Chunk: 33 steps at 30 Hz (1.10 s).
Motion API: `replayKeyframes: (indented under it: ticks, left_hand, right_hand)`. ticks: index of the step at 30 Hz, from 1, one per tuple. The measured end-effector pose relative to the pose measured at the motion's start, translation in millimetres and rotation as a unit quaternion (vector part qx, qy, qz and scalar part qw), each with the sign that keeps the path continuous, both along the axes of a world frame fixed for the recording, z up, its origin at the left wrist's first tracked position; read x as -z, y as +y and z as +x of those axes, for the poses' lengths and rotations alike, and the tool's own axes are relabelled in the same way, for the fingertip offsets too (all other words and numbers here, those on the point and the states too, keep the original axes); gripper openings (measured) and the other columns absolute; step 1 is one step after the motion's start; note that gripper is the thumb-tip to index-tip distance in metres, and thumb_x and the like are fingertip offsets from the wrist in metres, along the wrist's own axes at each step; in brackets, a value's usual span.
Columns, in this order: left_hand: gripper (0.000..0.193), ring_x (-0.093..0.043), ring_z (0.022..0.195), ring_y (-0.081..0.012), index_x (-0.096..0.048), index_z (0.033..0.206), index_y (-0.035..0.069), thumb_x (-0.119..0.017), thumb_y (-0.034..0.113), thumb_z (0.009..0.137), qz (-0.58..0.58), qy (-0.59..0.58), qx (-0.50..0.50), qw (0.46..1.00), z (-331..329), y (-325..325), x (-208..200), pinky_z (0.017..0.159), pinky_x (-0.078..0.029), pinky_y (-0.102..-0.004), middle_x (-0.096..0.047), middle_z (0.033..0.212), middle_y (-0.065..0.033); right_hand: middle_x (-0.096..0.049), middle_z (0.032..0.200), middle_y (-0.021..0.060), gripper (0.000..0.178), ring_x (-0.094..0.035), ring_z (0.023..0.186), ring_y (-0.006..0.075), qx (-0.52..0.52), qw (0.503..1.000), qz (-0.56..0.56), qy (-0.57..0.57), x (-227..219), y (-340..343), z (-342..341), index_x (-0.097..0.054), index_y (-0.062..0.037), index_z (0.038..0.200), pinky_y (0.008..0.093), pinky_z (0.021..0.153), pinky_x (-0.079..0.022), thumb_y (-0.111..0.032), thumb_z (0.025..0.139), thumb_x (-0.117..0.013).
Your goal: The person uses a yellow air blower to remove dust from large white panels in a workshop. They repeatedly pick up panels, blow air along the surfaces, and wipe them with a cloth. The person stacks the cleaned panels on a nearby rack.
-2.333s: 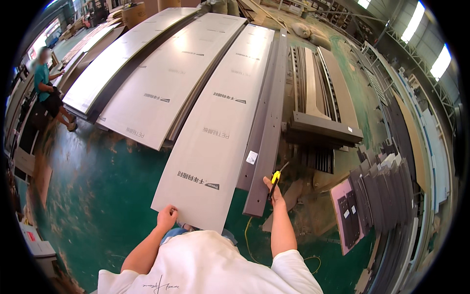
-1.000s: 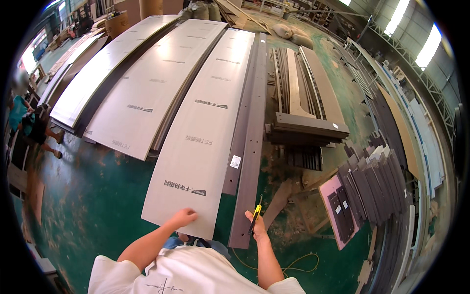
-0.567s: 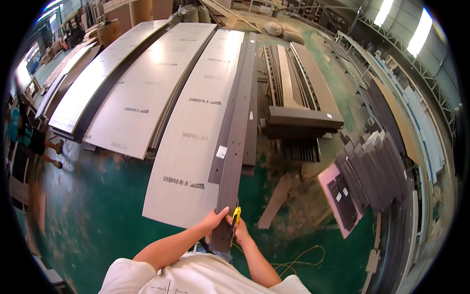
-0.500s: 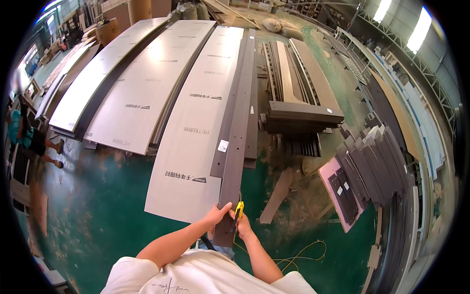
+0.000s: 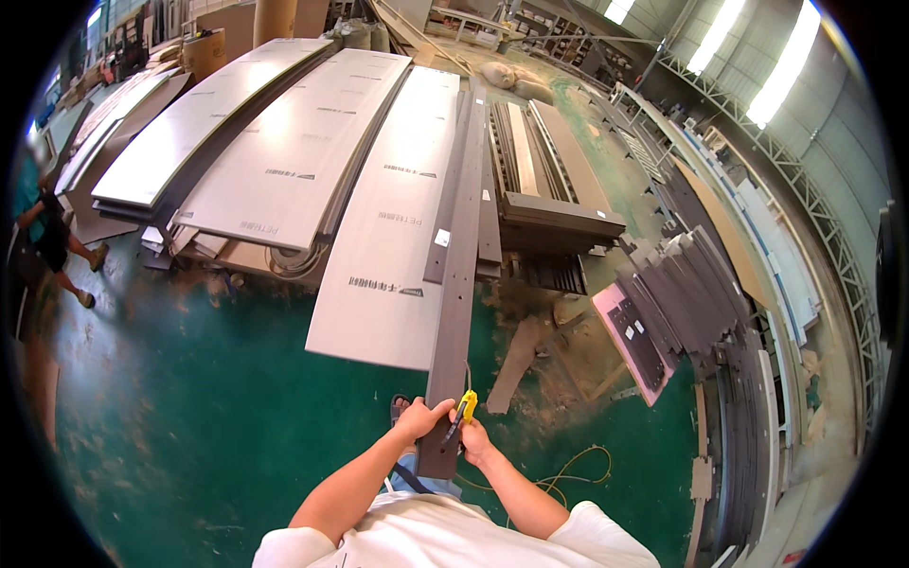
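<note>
A long, narrow dark grey-brown board runs away from me, its near end in front of my body. My left hand is closed on the board's left edge, thumb on top. At the right edge, my right hand is wrapped round a yellow-and-black hand tool, which touches or lies very close to that edge. Its exact kind is unclear. A thin curved strip rises from its far end. The right fingers partly hide the tool's lower part. Beyond my hands, the board lies over similar dark boards beside a white printed panel.
More white panels are stacked at the left. Dark boards lie in a pile beyond, right of centre, and others lean in a row at the right. A thin yellow hose coils on the green floor. Far left, a person stands.
The board has slid toward me past the white panel, and my hands are farther from that panel's near edge. Both hands keep their grips. The view has shifted, and a sandalled foot now shows.
</note>
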<state>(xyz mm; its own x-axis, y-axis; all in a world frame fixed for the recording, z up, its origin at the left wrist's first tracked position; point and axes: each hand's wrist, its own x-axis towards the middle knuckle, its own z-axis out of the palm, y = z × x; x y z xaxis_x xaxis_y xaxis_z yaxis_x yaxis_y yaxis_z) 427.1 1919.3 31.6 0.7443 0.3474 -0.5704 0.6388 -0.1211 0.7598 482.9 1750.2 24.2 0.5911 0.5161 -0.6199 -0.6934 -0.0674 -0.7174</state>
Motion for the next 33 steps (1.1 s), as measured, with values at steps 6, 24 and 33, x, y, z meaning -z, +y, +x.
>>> replayKeyframes:
  ticks: [6,24,33]
  left_hand:
    - [0.112,-0.063,0.121,-0.0414,-0.046,0.137,-0.017,-0.061,0.079,0.081,-0.006,0.001,-0.013,1.0,-108.0,-43.7,-19.3,0.101,-0.05,-0.042,-0.063,0.127,-0.0337]
    - [0.105,-0.061,0.124,-0.0426,-0.043,0.141,-0.013,-0.055,0.076,0.087,0.021,-0.02,-0.032,0.999,-112.1,-104.5,-7.2,0.106,-0.047,-0.0446,-0.062,0.129,-0.0335]
    - [0.079,-0.067,0.114,-0.0398,-0.063,0.127,-0.006,-0.055,0.066,0.095,-0.023,-0.08,0.072,0.994,91.3,-13.9,9.4,0.097,-0.053,-0.0453,-0.07,0.117,-0.0281]
  right_hand:
    - [-0.066,0.096,-0.0007,0.029,-0.061,0.085,0.0117,0.013,0.999,-0.031,0.018,-6.7,-39.5,-107.3,-0.067,-0.0103,0.111,0.0297,0.076,-0.05,-0.036,0.099,-0.068]
    - [-0.065,0.11,-0.0002,0.032,-0.06,0.104,0.0129,-0.045,0.969,-0.103,-0.22,-11.1,-101.5,-138.1,-0.06,-0.0079,0.125,0.0288,0.094,-0.047,-0.003,0.093,-0.064]
    - [-0.056,0.089,-0.0067,0.02,-0.05,0.081,0.0059,0.14,0.967,-0.053,-0.206,1.0,-48.3,37.5,-0.064,-0.0096,0.103,0.0255,0.075,-0.044,-0.021,0.093,-0.077]
